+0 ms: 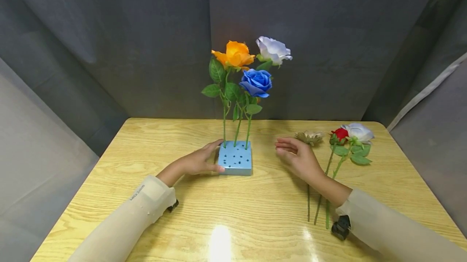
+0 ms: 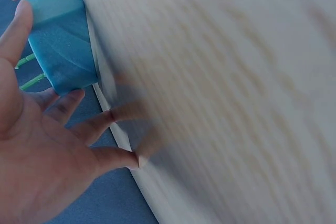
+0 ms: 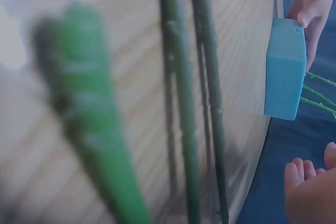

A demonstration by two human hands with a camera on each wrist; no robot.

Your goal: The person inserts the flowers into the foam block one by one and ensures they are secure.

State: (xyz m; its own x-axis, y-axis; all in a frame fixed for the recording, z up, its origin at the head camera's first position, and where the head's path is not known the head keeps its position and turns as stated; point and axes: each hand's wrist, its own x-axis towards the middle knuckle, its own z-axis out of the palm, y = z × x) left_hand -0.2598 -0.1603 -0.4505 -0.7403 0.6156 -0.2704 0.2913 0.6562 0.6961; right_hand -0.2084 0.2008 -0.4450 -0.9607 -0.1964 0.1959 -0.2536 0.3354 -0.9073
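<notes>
A light blue block with small holes stands on the table, with an orange rose, a pale lavender-white rose and a blue rose upright along its back edge. My left hand holds the block's left side, thumb at the front corner and fingers toward the back; the left wrist view shows the thumb against it. Between the block and the lying flowers, my right hand hovers with loosely bent fingers and nothing in them. Its forearm passes over the stems.
To the right lie a beige flower, a red rose and another white rose, stem ends toward me. Grey curtains hang behind the wooden table and at its sides.
</notes>
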